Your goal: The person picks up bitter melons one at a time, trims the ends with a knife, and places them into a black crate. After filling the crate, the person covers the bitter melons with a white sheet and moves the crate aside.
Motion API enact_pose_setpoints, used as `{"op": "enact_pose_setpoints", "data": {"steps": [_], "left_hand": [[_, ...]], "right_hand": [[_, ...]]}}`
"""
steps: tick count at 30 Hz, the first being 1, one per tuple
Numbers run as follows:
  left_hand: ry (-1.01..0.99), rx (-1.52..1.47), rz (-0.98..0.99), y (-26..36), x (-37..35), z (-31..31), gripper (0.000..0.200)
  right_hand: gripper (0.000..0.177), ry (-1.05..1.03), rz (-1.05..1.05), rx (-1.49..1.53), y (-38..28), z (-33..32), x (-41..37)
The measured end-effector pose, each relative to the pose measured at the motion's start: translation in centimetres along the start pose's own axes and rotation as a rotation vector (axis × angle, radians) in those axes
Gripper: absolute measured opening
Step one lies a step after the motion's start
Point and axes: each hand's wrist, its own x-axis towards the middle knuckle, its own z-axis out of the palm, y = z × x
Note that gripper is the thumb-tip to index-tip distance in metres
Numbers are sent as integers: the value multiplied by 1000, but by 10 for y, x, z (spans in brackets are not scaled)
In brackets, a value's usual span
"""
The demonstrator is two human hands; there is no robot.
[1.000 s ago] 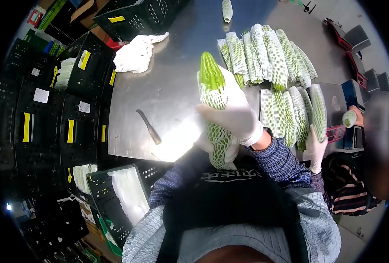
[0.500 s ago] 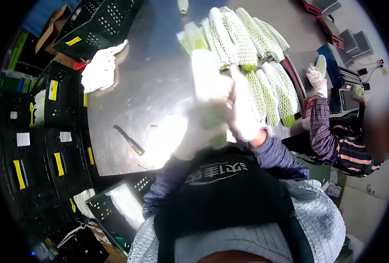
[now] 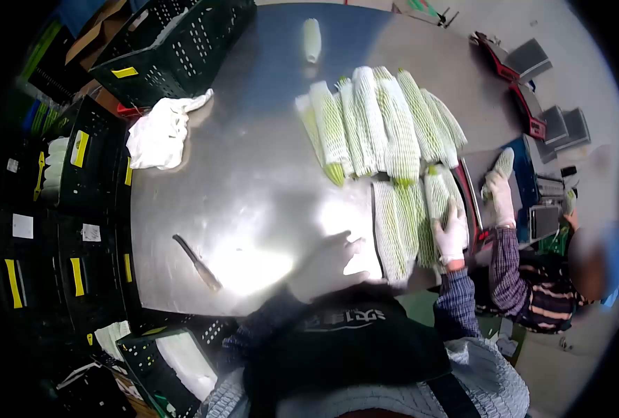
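Observation:
Several green vegetables in white foam netting (image 3: 401, 132) lie in an upper row on the metal table (image 3: 253, 174). Below them is a shorter row of netted vegetables (image 3: 395, 230). My right hand (image 3: 452, 233), gloved, rests on a netted vegetable at that row's right end, its fingers round the top side. My left hand (image 3: 334, 261), also gloved, is over the table left of the lower row; its fingers are spread and nothing shows in it. Glare washes out part of it.
A knife (image 3: 198, 262) and a white cloth (image 3: 161, 132) lie at the left. A lone wrapped piece (image 3: 312, 40) is at the far edge. Black crates (image 3: 173, 52) stand left. A co-worker's gloved hand (image 3: 501, 195) holds a netted vegetable at the right.
My hands have moved apart, the right one to the lower row's right end. The netted piece between them is no longer there. The view has shifted, showing more of the table's far side.

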Motion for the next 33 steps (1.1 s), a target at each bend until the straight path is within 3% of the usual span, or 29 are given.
{"op": "enact_pose_setpoints", "data": {"steps": [1,3,4,6,9,11,12,13,14,16,18,20,21,23,25,30,31,33], "left_hand": [[26,-14,-13,-6,1,-2,69],[68,-44,-38,-23,-2,0,64],[152,14,-14,-38,-6,8,62],[117,-34,-61,-70,-5,18,62],[106,-120,-171,-103,-10,24,56],[108,-151,-294,-90,-3,-4,52],[191,-87,-240,-103,-4,6,46],[185,-151,-317,-104,0,-1,45],[180,-215,-397,-97,4,-12,45],[275,-245,-453,-108,3,2,42],[152,-345,-598,-104,5,-9,39],[52,-372,-699,-102,12,-20,39],[48,-395,-704,-104,14,-22,39],[29,-443,-704,-106,16,-24,40],[16,-449,-679,-106,14,-23,38],[81,-494,-450,-111,14,-47,38],[169,-267,-233,-115,20,-67,48],[412,45,-307,-103,22,-102,68]], "right_hand": [[60,164,-140,82,1,0,13],[47,344,-277,116,-20,-30,45],[42,361,-316,184,-44,-49,66],[39,338,-370,347,-98,-80,116],[46,163,-429,726,-202,-98,196],[51,11,-446,867,-271,-76,260],[61,-33,-496,912,-301,-51,299],[74,1,-489,851,-331,-16,342],[82,70,-449,708,-361,19,382],[93,-38,-212,592,-400,79,435],[105,-245,146,506,-419,133,469],[111,-308,258,396,-430,170,478],[106,-332,216,282,-431,177,476],[94,-349,231,413,-413,205,494],[24,-420,388,847,-406,192,498],[20,-724,290,1326,-366,110,490],[20,-762,304,1345,-362,70,463],[26,-908,73,1281,-348,10,407]]}}
